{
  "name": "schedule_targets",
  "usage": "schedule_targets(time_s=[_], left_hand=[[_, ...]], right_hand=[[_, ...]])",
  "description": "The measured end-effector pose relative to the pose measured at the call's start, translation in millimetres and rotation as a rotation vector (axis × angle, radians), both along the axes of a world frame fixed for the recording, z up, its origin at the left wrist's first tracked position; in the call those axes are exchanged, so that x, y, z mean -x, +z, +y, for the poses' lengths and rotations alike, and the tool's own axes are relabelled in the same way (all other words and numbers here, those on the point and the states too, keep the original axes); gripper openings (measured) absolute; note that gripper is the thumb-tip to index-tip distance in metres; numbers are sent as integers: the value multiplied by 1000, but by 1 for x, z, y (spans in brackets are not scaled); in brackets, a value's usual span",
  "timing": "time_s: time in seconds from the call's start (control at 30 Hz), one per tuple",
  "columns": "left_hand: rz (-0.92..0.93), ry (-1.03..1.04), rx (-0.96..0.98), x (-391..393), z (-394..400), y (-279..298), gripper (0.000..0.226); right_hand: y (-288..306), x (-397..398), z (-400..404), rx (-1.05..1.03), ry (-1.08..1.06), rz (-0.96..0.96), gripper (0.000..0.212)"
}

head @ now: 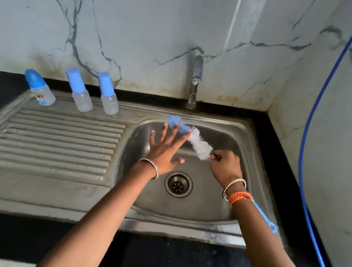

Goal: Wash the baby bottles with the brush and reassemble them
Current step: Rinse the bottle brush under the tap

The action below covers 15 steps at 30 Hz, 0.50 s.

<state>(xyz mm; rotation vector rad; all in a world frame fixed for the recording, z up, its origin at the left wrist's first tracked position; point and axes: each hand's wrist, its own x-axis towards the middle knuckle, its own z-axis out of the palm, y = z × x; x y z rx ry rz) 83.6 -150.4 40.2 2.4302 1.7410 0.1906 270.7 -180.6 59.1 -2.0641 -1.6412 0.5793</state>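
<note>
Over the steel sink point(223, 208), the right hand point(225, 167) grips the bottle brush point(199, 145) by its handle. The left hand point(165, 148), fingers spread, touches its blue tip. Three capped baby bottles point(82, 92) stand far left on the surface.

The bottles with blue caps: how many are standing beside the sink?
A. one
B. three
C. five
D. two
B. Three stand in a row on the drainboard by the wall: a dome-capped bottle, a middle bottle and a bottle nearest the basin.
</note>
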Motion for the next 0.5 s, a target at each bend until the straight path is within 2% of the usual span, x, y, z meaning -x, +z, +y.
schedule_targets(time_s=[0.07,0.13,0.2,0.23,0.3,0.37,0.5], left_hand=[[50,61,-129,8,7,-6,77],[4,133,-313,20,16,-8,68],[15,110,-419,33,32,-12,50],[43,97,-446,40,42,-12,42],[75,128,-446,52,59,-7,32],[96,188,-402,66,82,-3,25],[215,202,-401,76,132,-4,19]], right_hand=[[4,0,9,13,120,76,20],[7,0,19,53,222,171,20],[7,-7,33,141,308,285,25],[3,-14,43,195,356,281,30],[-5,-29,59,219,421,145,30],[-15,-45,83,129,375,52,16],[-32,-58,139,-48,276,100,13]])
